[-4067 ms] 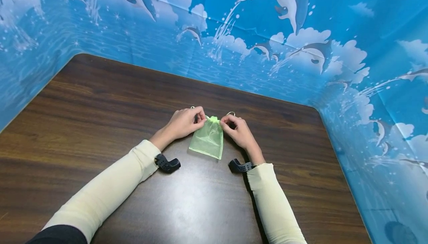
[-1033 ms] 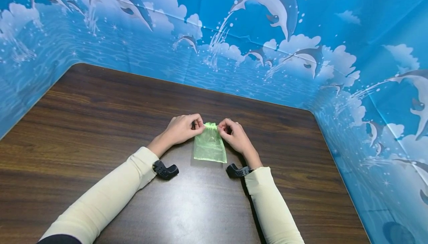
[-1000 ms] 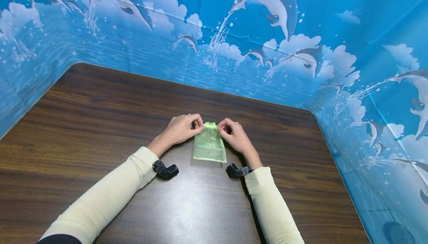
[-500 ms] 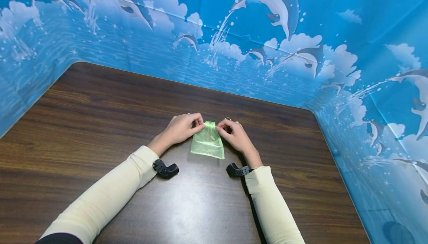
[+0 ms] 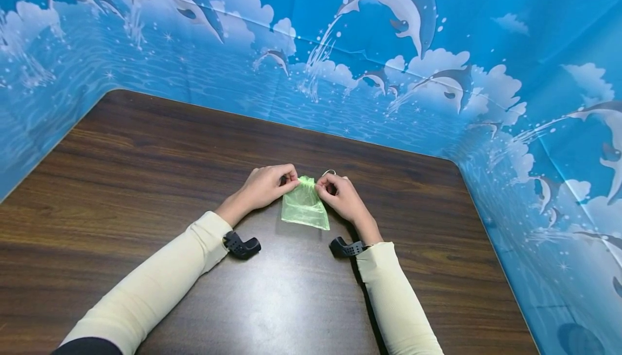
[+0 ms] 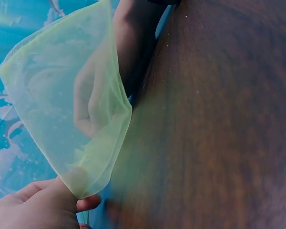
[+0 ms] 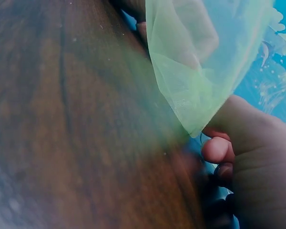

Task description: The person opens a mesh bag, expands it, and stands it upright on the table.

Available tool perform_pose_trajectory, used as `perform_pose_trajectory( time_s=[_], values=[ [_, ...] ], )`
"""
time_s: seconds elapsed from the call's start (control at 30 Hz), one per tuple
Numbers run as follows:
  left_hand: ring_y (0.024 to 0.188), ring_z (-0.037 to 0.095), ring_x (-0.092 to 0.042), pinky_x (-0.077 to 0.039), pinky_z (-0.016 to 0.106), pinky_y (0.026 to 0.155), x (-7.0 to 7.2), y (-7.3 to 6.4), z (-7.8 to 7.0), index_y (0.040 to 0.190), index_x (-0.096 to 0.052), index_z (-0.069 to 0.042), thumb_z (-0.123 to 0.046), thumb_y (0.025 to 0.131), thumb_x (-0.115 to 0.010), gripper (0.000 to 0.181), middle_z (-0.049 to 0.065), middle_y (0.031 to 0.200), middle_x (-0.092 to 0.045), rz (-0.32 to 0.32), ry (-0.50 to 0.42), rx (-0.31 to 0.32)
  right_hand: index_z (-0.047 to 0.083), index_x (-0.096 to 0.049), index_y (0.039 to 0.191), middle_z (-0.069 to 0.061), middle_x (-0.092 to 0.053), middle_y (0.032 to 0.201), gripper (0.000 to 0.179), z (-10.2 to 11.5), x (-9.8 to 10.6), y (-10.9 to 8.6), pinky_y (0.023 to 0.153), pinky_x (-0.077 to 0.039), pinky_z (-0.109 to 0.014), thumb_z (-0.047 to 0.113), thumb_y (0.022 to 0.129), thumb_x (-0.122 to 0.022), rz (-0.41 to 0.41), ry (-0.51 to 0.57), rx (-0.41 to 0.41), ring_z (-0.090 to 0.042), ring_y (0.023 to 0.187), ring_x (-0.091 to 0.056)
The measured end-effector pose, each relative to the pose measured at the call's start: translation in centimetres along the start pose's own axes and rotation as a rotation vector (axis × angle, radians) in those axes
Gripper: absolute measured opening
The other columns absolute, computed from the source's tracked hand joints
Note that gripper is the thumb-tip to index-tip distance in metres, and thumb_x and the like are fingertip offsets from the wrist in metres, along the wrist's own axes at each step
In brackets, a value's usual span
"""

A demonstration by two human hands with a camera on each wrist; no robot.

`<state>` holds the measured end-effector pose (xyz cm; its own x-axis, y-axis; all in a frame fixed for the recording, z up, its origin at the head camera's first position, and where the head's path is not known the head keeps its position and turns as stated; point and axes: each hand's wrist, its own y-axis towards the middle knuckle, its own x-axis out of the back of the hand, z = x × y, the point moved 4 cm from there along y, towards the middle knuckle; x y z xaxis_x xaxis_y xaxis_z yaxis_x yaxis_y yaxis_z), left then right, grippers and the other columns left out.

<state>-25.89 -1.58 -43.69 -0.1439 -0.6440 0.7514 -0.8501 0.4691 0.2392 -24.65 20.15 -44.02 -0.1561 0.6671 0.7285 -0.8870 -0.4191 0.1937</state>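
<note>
A sheer light-green drawstring pouch (image 5: pixel 305 209) hangs by its gathered neck between my two hands, over the middle of the table. My left hand (image 5: pixel 266 186) pinches it at the left of the neck with thumb and forefinger. At the right of the neck, my right hand (image 5: pixel 344 197) pinches it the same way. A pale loop of drawstring (image 5: pixel 329 172) sticks up behind the right fingers. Both wrist views show the translucent mesh (image 6: pixel 62 95) spread out, with the opposite hand visible through it. The mesh (image 7: pixel 200 62) narrows toward my thumb in the right wrist view.
A dark wood-grain table (image 5: pixel 170 144) lies under the hands, glossy near the front. Blue dolphin-print cloth (image 5: pixel 311 36) surrounds its back and sides. A black wrist camera (image 5: pixel 242 245) is strapped to the left wrist, another black camera (image 5: pixel 346 247) to the right.
Both hands keep their pinch on the pouch. Its lower end has swung a little, and the neck looks wider than in the oldest frame. The drawstring loop by the right hand shows again.
</note>
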Motion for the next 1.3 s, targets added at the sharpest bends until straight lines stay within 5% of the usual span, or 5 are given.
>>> perform_pose_trajectory(
  time_s=[0.27,0.57,0.8,1.0,1.3],
  values=[
    [0.059,0.009,-0.048,-0.038,0.032,0.062,0.09,-0.07,-0.15,0.092,-0.063,-0.026,-0.034,0.102,-0.068,0.014,-0.010,0.077,-0.063,-0.018,0.005,-0.017,0.013,-0.064,0.092,0.000,-0.054,0.074,0.009,-0.09,0.00,0.08,0.065,-0.038,-0.026,0.009,0.098,-0.060,-0.009,0.007,0.033,-0.011,0.062,-0.046],
    [0.059,0.010,-0.049,-0.039,0.032,0.062,0.09,-0.11,-0.12,0.093,-0.064,-0.026,-0.032,0.103,-0.067,0.011,-0.010,0.079,-0.064,-0.018,-0.002,-0.011,0.015,-0.061,0.089,0.001,-0.054,0.076,0.009,-0.08,0.05,0.02,0.085,-0.035,-0.034,0.013,0.098,-0.059,-0.007,-0.002,0.017,-0.015,0.064,-0.048],
    [0.060,0.010,-0.050,-0.040,0.033,0.064,0.16,-0.07,-0.12,0.093,-0.063,-0.027,-0.031,0.103,-0.066,0.011,-0.010,0.080,-0.064,-0.022,-0.005,-0.012,0.014,-0.059,0.087,0.002,-0.052,0.075,0.009,-0.13,0.09,0.04,0.070,-0.036,-0.028,0.008,0.093,-0.061,-0.015,-0.001,0.025,-0.010,0.061,-0.045],
    [0.061,0.011,-0.050,-0.041,0.034,0.065,0.27,-0.08,-0.14,0.095,-0.064,-0.026,-0.031,0.104,-0.065,0.010,-0.009,0.082,-0.066,-0.021,-0.039,0.002,0.014,-0.067,0.096,0.000,-0.061,0.078,0.016,-0.38,0.18,-0.01,0.066,-0.041,-0.027,0.020,0.107,-0.056,-0.024,0.051,-0.027,-0.012,0.064,-0.050],
    [0.061,0.013,-0.048,-0.038,0.033,0.061,0.44,-0.05,-0.19,0.102,-0.066,-0.025,-0.034,0.106,-0.063,0.010,-0.008,0.085,-0.067,-0.019,-0.074,0.006,0.016,-0.072,0.114,0.001,-0.070,0.088,0.022,-0.50,0.21,0.13,0.086,-0.042,-0.036,0.032,0.109,-0.057,-0.004,0.036,-0.075,-0.013,0.071,-0.057]
  ],
)
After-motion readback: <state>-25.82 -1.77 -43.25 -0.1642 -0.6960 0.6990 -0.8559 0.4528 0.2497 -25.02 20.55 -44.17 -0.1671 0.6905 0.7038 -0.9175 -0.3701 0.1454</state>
